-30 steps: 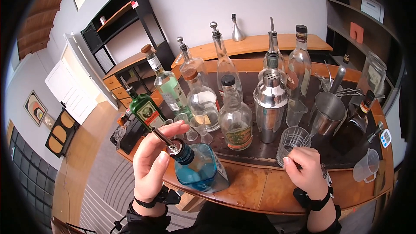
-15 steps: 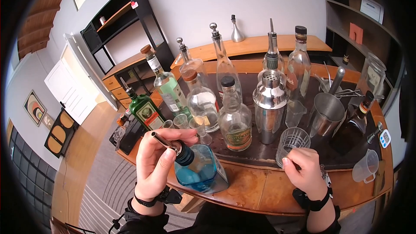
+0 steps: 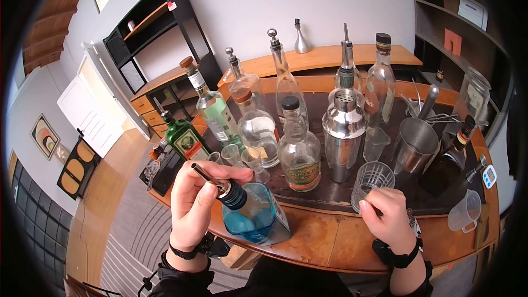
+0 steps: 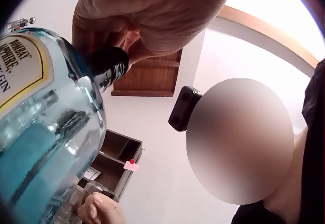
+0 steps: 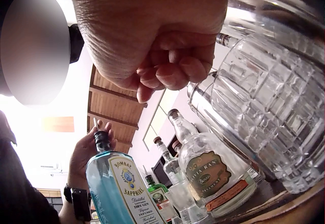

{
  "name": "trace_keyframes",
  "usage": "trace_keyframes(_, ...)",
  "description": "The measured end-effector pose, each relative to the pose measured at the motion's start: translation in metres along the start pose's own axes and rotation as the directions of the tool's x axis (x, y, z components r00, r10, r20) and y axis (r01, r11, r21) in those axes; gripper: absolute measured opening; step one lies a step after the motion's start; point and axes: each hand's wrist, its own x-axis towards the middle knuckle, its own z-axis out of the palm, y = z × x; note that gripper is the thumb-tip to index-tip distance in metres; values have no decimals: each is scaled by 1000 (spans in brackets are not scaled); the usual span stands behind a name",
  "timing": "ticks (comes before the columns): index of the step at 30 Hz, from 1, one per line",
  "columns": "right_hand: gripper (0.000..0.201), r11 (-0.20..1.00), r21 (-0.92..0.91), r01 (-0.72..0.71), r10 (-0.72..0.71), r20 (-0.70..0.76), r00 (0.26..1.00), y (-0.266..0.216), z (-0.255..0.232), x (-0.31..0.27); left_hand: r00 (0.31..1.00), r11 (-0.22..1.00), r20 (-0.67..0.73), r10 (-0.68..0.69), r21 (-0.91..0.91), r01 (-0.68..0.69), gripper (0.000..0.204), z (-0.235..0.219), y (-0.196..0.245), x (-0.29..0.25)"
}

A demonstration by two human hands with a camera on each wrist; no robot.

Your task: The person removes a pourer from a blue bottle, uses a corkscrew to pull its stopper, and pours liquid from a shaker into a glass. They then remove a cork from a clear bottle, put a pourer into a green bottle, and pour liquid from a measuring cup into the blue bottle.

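Note:
A blue gin bottle (image 3: 253, 223) stands at the table's near edge with a metal pour spout (image 3: 205, 174) in its dark-collared neck. My left hand (image 3: 190, 209) pinches the spout, thumb in front and fingers behind. In the left wrist view those fingers meet at the bottle's black neck (image 4: 110, 67). My right hand (image 3: 388, 214) is curled into a loose fist with nothing in it. It sits just in front of a cut-pattern glass (image 3: 375, 173), and in the right wrist view the fingers (image 5: 175, 74) are apart from that glass.
Behind the gin bottle are small stemmed glasses (image 3: 252, 159), a black-capped clear bottle (image 3: 300, 159) and a steel shaker (image 3: 345, 126). To the right stand a metal mixing tin (image 3: 415, 143), a dark bottle (image 3: 448, 162) and a plastic measuring jug (image 3: 465, 210). A green bottle (image 3: 187, 142) stands left.
My left hand's fingers have lowered and bent closer round the spout, and the hand has shifted slightly. The gin bottle and my right hand stay in place.

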Motion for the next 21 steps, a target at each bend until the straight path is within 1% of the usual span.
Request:
trace_keyframes(4,20,1000,-7,9,-9,0,1000,1,0,0,1000,1000,-1,-7,-12,7,26,-1,-1,-1)
trace_keyframes(6,21,1000,-7,10,-10,0,1000,1,0,0,999,998,-5,51,33,-51,27,-2,-3,-3)
trace_keyframes(7,21,1000,-7,11,-11,0,1000,1,0,0,999,998,-5,51,34,-51,27,-1,-4,-3)
trace_keyframes(9,21,1000,-8,8,-8,0,1000,1,0,0,994,987,-19,108,121,-105,29,0,-7,-3)
trace_keyframes(10,21,1000,-10,6,-6,3,1000,1,0,0,994,987,-21,108,121,-105,29,0,-6,-4)
trace_keyframes(12,21,1000,-14,7,-7,7,1000,1,0,0,1000,1000,-1,-4,-16,4,40,0,-3,-5)
trace_keyframes(13,21,1000,-17,5,-5,8,1000,0,0,0,1000,1000,-5,1,-17,-1,40,1,-3,-6)
trace_keyframes(15,21,1000,-20,6,-6,8,1000,0,0,0,998,999,70,-2,-49,5,53,2,-4,-8)
trace_keyframes(16,20,1000,-20,0,0,9,1000,0,0,0,997,995,70,-45,-84,51,56,1,-5,-13)
trace_keyframes(19,21,1000,-16,-17,17,9,1000,-2,1,0,998,994,28,-54,-98,56,54,0,-14,-20)
trace_keyframes(20,21,1000,-28,-5,5,23,1000,-2,1,0,998,986,1,-69,-155,68,49,2,-15,-20)
trace_keyframes(21,20,1000,-23,-18,19,23,1000,-1,1,-1,998,984,-18,-58,-168,54,49,2,-16,-20)
